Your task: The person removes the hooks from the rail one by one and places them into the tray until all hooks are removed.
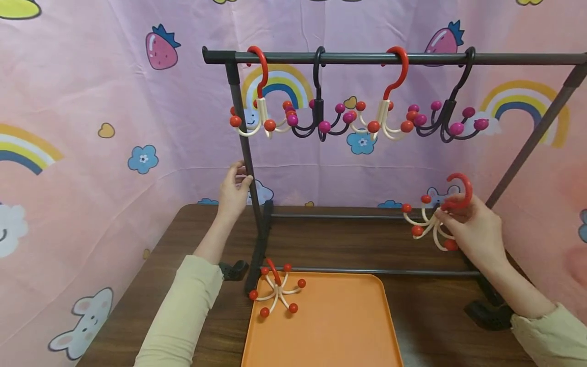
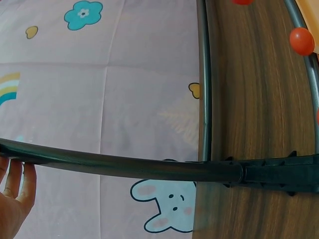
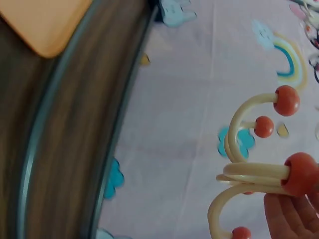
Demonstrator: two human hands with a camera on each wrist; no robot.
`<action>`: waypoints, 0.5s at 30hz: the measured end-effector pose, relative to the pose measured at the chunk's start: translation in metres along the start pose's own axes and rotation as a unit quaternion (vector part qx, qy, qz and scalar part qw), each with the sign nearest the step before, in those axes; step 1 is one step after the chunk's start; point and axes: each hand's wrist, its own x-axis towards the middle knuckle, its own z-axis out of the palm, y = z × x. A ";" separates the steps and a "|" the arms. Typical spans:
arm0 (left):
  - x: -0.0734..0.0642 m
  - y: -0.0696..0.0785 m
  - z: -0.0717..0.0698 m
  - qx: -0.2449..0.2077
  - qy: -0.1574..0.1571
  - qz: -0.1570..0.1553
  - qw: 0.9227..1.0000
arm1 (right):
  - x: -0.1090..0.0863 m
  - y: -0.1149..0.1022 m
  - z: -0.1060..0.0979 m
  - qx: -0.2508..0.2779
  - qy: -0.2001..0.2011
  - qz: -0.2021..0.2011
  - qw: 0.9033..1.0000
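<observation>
In the head view my right hand [image 1: 479, 232] grips a cream multi-arm hanger [image 1: 433, 224] with red ball tips, near the base of its red hook, in front of the rack's right side. The right wrist view shows the curved arms of this hanger [image 3: 256, 172] with fingers behind them. My left hand [image 1: 235, 191] is at the rack's left post [image 1: 247, 153], thumb and fingertips against it. Seen from the left wrist, the fingers [image 2: 29, 186] touch the dark post [image 2: 124, 164] from below. Another cream hanger [image 1: 277, 290] with red balls lies on the orange tray [image 1: 339, 321].
From the rack's top bar [image 1: 357, 58] hang two cream hangers with red hooks [image 1: 398, 71] and two black hangers [image 1: 318, 109] with magenta balls, alternating. The rack stands on a brown wooden table [image 1: 183, 285], with lower rails [image 1: 348, 216]. A patterned cloth backdrop [image 1: 192, 112] surrounds it.
</observation>
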 end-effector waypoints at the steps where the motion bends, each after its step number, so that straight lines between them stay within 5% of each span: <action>1: 0.000 0.000 0.000 -0.003 0.000 -0.001 1.000 | -0.003 -0.001 0.005 0.007 -0.010 -0.005 1.000; 15: 0.000 -0.001 0.001 -0.003 0.002 -0.008 1.000 | -0.045 -0.016 0.065 0.082 -0.158 -0.006 0.984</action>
